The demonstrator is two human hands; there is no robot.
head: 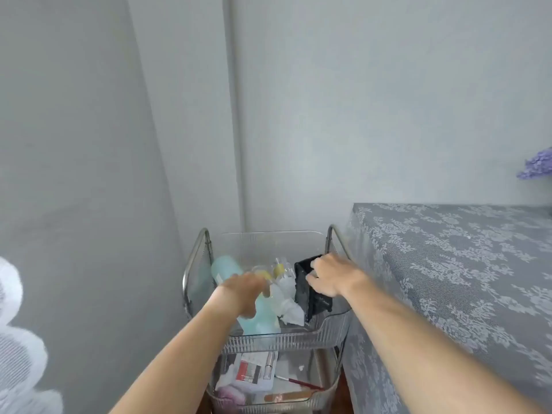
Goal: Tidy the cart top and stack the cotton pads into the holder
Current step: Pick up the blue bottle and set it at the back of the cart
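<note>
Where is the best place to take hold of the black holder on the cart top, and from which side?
Probably at its open top rim, from above and the right. The black holder stands nearly upright at the tray's right end, and the right hand already rests on that rim; crumpled white tissue crowds its left side.

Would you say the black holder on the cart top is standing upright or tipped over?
Tipped: the black holder leans at a slant in the top tray, with the right hand gripping it.
</note>
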